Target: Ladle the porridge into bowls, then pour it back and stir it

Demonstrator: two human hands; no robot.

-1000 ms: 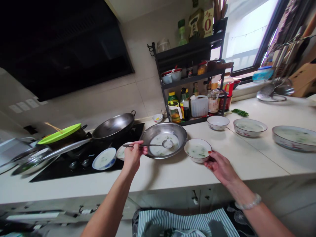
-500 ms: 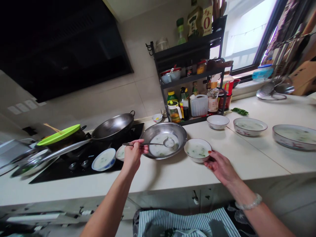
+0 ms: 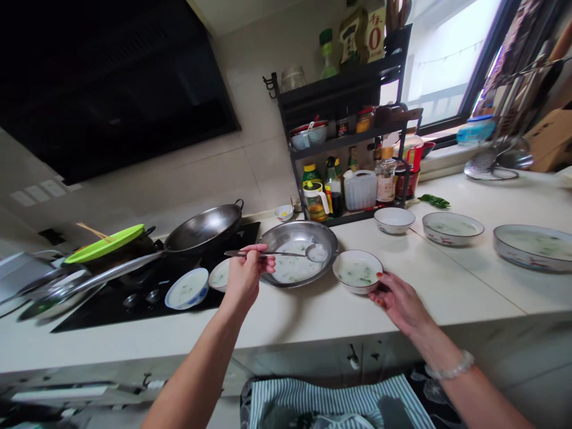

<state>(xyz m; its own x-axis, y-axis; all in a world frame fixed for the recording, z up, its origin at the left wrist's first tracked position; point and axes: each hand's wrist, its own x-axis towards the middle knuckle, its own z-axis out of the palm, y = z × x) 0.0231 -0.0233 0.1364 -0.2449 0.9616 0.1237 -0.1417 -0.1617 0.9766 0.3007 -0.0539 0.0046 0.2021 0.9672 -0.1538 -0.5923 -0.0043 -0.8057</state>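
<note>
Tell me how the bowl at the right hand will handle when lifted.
The bowl is likely stiff, as its rim is evenly round. Its pale liquid with green bits could slosh if tilted, as the bowl is open. Lifted by the right hand alone, it may tip, as that grip is on one side only.

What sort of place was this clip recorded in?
A kitchen, probably a household one. A wok sits over a black cooktop, and a black tiered rack against the wall holds bottles and jars.
</note>
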